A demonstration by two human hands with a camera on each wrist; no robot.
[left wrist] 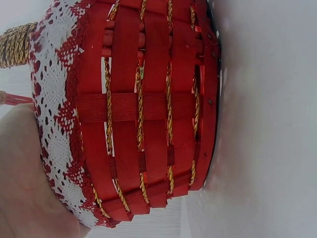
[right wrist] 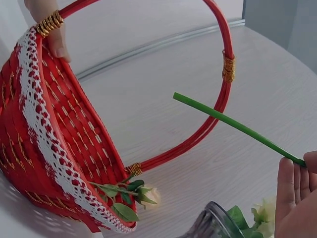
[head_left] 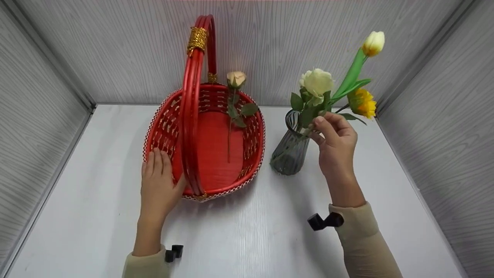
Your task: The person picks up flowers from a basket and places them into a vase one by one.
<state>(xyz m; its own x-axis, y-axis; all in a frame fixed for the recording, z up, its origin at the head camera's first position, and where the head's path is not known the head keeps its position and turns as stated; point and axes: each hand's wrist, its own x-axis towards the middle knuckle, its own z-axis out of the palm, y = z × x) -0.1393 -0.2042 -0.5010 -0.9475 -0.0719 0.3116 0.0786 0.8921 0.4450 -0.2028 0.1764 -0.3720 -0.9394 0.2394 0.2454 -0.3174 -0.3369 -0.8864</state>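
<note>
My right hand (head_left: 337,141) pinches the green stem of a white-and-yellow artificial tulip (head_left: 373,43) above the vase's mouth. In the right wrist view the lower end of that stem (right wrist: 237,127) sticks out free of the fingers. Beneath stands a grey ribbed glass vase (head_left: 289,156) with a cream rose (head_left: 317,82) in it. A yellow sunflower (head_left: 362,103) leans right behind the hand; its lower stem is hidden. My left hand (head_left: 157,187) rests over the near left rim of a red woven basket (head_left: 216,148), fingers fairly straight. A peach rose (head_left: 236,80) leans inside the basket.
The basket's tall red handle (head_left: 191,112) arches over its middle, bound with gold cord. White lace trim (left wrist: 57,74) runs around the rim. The white table (head_left: 239,239) is bounded by grey wood-patterned panels (head_left: 127,54) at the back and sides.
</note>
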